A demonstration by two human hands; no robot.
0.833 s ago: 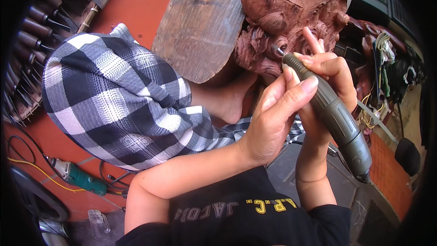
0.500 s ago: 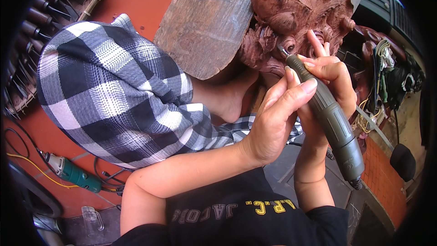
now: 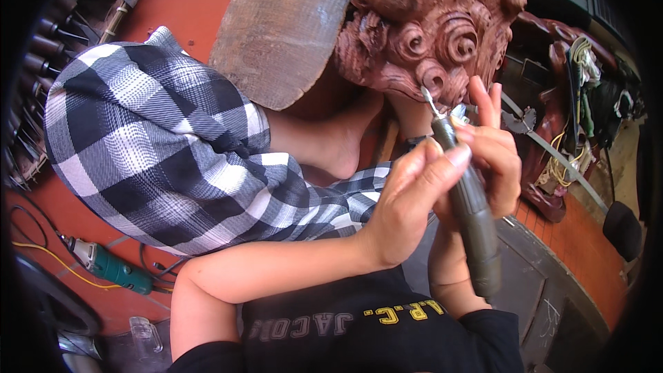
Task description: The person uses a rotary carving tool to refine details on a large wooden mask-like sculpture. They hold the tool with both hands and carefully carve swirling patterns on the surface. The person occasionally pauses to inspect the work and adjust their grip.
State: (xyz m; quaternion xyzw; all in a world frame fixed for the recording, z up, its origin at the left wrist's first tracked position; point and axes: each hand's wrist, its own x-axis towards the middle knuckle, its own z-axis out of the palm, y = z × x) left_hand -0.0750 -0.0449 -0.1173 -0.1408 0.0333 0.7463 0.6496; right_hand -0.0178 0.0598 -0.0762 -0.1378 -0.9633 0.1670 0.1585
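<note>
My left hand (image 3: 404, 211) and my right hand (image 3: 494, 155) are both closed round a dark grey-green power carving tool (image 3: 476, 235), the left on its near side and the right on its far side. Some fingers of my right hand stretch out toward the carving. A slim metal bit (image 3: 429, 101) projects from the tool's upper end. Its tip is at the edge of a small curl low on a reddish-brown wood carving (image 3: 456, 41) covered in spiral scrolls. Whether the tip touches the wood I cannot tell.
A rough wooden board (image 3: 283, 27) stands left of the carving. My bent leg in checked trousers (image 3: 159, 145) fills the left middle. Chisels (image 3: 45, 45) line a rack at far left. A teal angle grinder (image 3: 121, 269) and a clear mug (image 3: 143, 335) lie lower left.
The carving sits lower in view and shows more of its scrolls. The tool has swung more upright, and its tip has shifted to a lower curl. Both hands keep their hold.
</note>
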